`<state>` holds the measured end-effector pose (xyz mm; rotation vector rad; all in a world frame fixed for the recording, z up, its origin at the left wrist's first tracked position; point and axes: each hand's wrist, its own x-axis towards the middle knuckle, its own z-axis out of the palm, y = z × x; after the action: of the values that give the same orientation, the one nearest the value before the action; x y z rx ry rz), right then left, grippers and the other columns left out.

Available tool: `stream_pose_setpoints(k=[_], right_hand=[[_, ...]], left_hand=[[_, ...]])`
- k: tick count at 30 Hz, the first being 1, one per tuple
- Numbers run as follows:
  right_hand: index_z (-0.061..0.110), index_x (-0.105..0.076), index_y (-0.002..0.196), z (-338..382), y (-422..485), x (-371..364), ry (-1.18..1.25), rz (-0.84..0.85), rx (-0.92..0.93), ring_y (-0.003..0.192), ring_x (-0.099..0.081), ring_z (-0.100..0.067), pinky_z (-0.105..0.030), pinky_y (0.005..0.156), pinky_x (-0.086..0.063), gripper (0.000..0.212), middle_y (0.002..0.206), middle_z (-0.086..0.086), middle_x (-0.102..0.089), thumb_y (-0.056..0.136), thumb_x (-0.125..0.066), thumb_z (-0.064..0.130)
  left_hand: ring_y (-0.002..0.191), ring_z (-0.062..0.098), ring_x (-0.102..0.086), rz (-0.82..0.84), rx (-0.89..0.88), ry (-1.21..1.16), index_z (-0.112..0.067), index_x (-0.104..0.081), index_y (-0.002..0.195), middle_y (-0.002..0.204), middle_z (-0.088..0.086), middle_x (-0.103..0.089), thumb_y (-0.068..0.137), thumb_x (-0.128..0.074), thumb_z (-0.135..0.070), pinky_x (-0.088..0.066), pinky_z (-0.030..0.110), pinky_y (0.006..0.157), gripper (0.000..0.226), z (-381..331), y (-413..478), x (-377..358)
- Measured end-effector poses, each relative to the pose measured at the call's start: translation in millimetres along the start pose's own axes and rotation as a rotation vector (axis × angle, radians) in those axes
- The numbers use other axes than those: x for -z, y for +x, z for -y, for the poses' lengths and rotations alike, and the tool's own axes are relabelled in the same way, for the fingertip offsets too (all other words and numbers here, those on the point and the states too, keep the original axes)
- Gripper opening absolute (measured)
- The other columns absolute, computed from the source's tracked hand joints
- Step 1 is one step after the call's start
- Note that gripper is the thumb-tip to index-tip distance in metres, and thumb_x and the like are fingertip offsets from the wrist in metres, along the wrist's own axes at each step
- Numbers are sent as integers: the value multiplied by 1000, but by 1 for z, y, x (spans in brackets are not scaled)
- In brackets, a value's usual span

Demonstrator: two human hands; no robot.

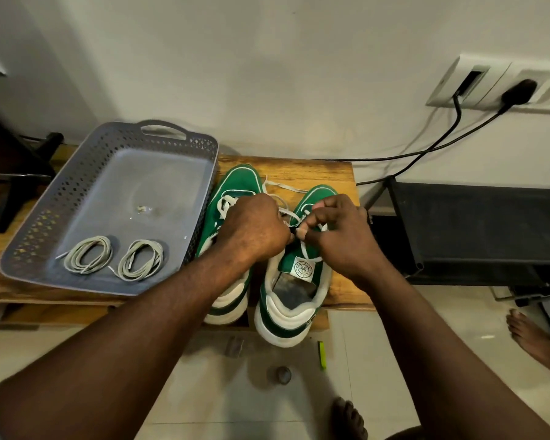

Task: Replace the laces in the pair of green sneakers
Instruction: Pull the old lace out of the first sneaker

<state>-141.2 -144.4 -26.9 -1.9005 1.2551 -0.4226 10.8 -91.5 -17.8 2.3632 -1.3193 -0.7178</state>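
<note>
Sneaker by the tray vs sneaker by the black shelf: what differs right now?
Sneaker by the tray: mostly hidden under the left forearm, lace crossed at the front eyelets. Sneaker by the black shelf: tongue label and collar in view, heel nearer the person. The left hand and right hand pinch its white lace, not the tray-side sneaker's. Shared: green uppers, white soles, toes pointing away.

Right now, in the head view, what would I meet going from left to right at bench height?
Black stand → grey tray, holding left coil then right coil → left sneaker → right sneaker → black rack.
</note>
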Motion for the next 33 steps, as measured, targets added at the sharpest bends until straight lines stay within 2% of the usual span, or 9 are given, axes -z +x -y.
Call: stream_pose_setpoints(k=[4, 8, 10, 13, 17, 24, 28, 30, 33], right_hand=[[30, -77, 79, 5, -5, 31, 662, 222, 247, 126, -55, -16, -40, 102, -49, 7, 126, 1, -58, 78, -79, 24], [20, -75, 68, 2, -6, 45, 842, 221, 247, 114, -58, -21, -29, 87, -50, 20, 106, -5, -65, 81, -60, 22], [15, -73, 69, -3, -2, 41, 640, 84, 103, 98, -62, -20, -35, 82, -49, 26, 99, -4, -66, 81, -61, 35], [27, -73, 79, -11, 2, 27, 9, -61, 24, 108, -59, -20, -42, 88, -48, 51, 107, 1, -64, 80, -56, 75], [42, -74, 87, -11, 2, 8, -410, 2, 91, 126, -36, -21, -47, 100, -36, 20, 120, 11, -53, 89, -69, 61], [36, -76, 83, -8, 4, -1, -325, 23, 32, 128, -33, -22, -37, 97, -26, 8, 116, 16, -45, 90, -73, 35], [17, -75, 74, -5, 3, 14, 234, 54, -11, 121, -52, -22, -51, 99, -54, 7, 117, 8, -55, 78, -73, 23], [8, -75, 75, -3, 1, 26, 451, 75, 22, 118, -59, -20, -47, 97, -57, 10, 123, -3, -58, 83, -72, 3], [20, -75, 68, -4, 1, 30, 398, 19, 60, 117, -60, -16, -44, 96, -57, 24, 120, -1, -61, 85, -74, 4]], left_hand=[[76, 21, -66, 4, 9, 28, -16, -71, 82, 83, 3, -68, 84, -86, -36, -50, 31, 62, 26, 0, -2, 1], [81, 24, -69, 39, -2, -24, -15, -71, 81, 85, 5, -71, 81, -88, -38, -58, 35, 74, 29, 0, -1, 2], [79, 24, -71, 52, -16, -53, -16, -71, 80, 83, 4, -72, 80, -89, -37, -61, 39, 79, 28, 1, -1, 2], [75, 23, -72, 71, -17, -80, -17, -72, 79, 80, 2, -74, 78, -90, -38, -63, 42, 79, 27, 1, -3, 3], [70, 20, -72, 55, -13, -94, -18, -74, 75, 76, 0, -74, 77, -91, -31, -64, 41, 76, 22, -1, -3, 6], [69, 24, -73, 54, -23, -107, -15, -72, 77, 78, 4, -74, 84, -85, -25, -65, 46, 73, 18, -1, -5, 3], [66, 22, -76, 153, 10, -240, -13, -72, 90, 83, 4, -77, 85, -87, -29, -64, 37, 68, 22, -7, -9, 12], [70, 23, -78, 223, 30, -361, -11, -71, 94, 86, 6, -77, 86, -86, -25, -65, 36, 66, 22, -9, -9, 22], [72, 23, -78, 257, 18, -355, -10, -72, 95, 87, 9, -77, 87, -85, -17, -65, 36, 68, 17, -5, -7, 26]])
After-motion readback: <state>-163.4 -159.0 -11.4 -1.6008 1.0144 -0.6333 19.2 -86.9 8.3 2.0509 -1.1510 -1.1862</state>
